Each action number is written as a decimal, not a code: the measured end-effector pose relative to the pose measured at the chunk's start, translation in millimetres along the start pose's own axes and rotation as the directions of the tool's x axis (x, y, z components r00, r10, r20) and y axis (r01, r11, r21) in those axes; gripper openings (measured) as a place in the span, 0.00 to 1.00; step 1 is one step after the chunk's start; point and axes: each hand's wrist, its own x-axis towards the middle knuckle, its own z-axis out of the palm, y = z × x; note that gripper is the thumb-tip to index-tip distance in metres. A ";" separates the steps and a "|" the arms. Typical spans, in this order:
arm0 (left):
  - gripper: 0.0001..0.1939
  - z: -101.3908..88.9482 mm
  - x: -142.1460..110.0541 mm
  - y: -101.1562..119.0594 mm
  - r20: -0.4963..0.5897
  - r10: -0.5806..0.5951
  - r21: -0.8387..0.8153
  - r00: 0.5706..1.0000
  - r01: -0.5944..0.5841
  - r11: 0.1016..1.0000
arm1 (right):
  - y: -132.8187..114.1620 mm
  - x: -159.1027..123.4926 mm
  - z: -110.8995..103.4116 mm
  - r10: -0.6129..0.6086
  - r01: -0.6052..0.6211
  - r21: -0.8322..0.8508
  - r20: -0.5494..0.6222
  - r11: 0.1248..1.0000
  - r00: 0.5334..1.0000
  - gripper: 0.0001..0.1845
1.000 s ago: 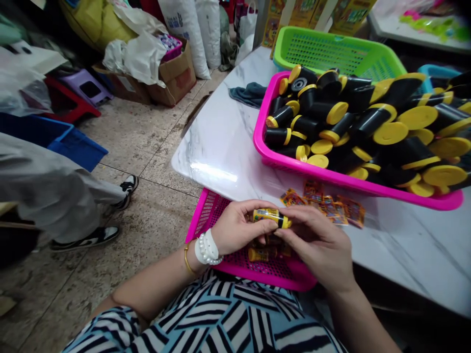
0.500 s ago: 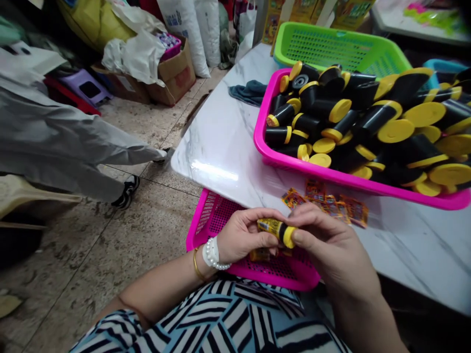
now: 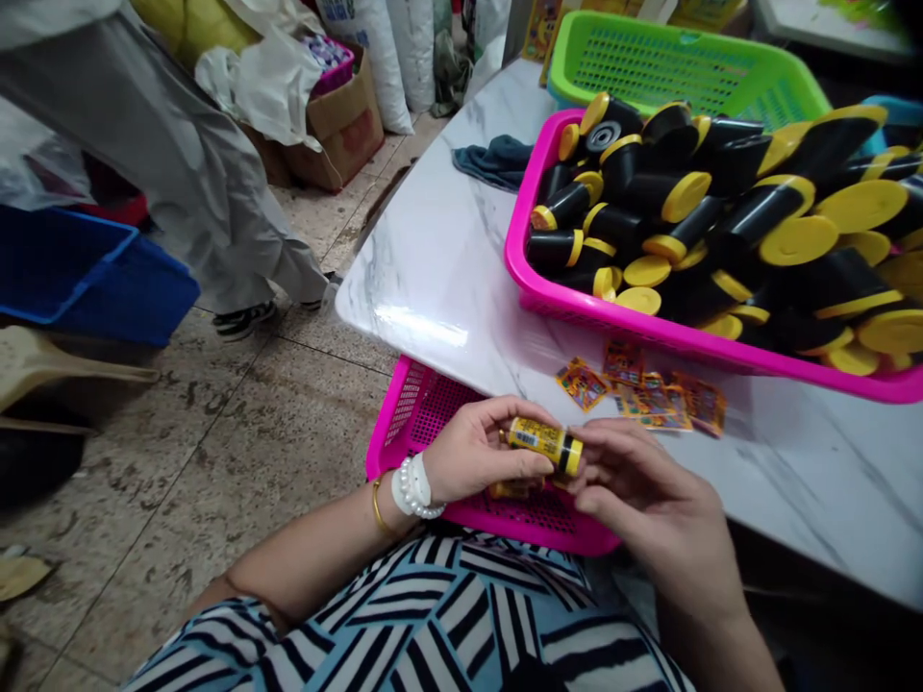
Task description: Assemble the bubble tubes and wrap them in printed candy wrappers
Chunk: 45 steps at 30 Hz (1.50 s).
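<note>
My left hand (image 3: 472, 450) and my right hand (image 3: 641, 485) both grip one small tube (image 3: 544, 443) with a yellow printed label and a yellow end, held level between them. Beneath my hands a pink mesh basket (image 3: 425, 404) rests on my lap with a few labelled tubes in it. On the white marble table (image 3: 447, 279) lies a loose pile of small orange stickers (image 3: 641, 394), just beyond my right hand. Behind them stands a large pink basket (image 3: 548, 303) heaped with black tubes with yellow caps (image 3: 721, 221).
A green basket (image 3: 670, 67) and a dark cloth (image 3: 497, 159) lie at the table's far end. Another person in grey trousers (image 3: 180, 163) walks on the tiled floor at left, near a blue crate (image 3: 87, 279). Cardboard boxes and sacks stand behind.
Both hands have turned the labelled tube a little while still holding it. The person at left has walked further away, toward the boxes. My view has shifted slightly downward.
</note>
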 end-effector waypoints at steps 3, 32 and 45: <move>0.18 5.5 0.9 0.9 0.015 -0.006 0.019 1.000 0.006 1.000 | -4.4 -3.9 -0.4 -0.185 0.156 -0.267 -0.088 0.951 0.979 0.21; 0.15 -5.6 -6.8 24.1 0.000 0.192 0.764 0.981 -0.123 0.633 | 16.3 13.7 37.6 0.197 -0.138 0.460 -0.083 0.877 0.977 0.17; 0.22 -1.9 -18.8 -12.3 -0.075 -0.243 0.040 0.967 0.246 0.968 | 21.1 -1.0 29.9 0.126 -0.174 0.576 0.122 0.799 0.984 0.05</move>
